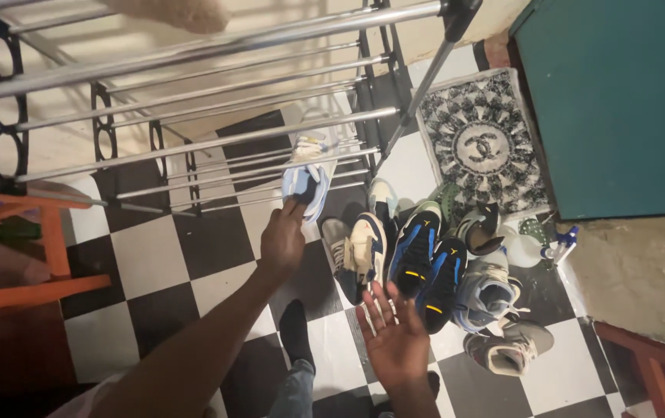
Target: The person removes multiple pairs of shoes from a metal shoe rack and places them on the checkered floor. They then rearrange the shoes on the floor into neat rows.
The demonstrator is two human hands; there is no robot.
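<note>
A light blue and white sneaker [307, 179] is gripped at its heel by the left hand [283, 238] at frame centre and is held against the lower rails of the metal shoe rack [193, 101]. The right hand [393, 338] is held open and empty, fingers spread, at lower centre above the checkered floor [154, 255]. A pile of shoes [433, 263] is located right of centre, beside a patterned mat [481, 143].

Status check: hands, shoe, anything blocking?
Left hand gripping heel of light blue sneaker at lower rack rails. Right hand open, empty, above shoe pile. Nothing in the way.
</note>
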